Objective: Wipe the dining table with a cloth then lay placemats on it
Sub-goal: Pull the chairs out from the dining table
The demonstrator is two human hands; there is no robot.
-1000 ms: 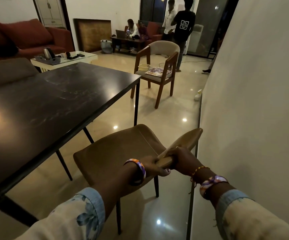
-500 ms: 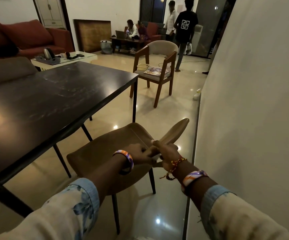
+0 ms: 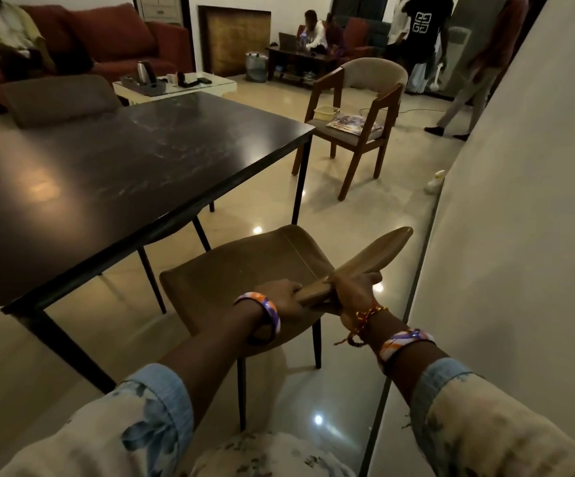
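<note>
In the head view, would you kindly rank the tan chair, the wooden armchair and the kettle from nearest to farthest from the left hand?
From the left hand:
1. Tan chair, gripped at its backrest.
2. Wooden armchair, across the floor, ahead right.
3. Kettle, beyond the dining table, far left.

Head camera, angled forward and down, close over chair (image 3: 244,270), dining table (image 3: 124,166) left
</note>
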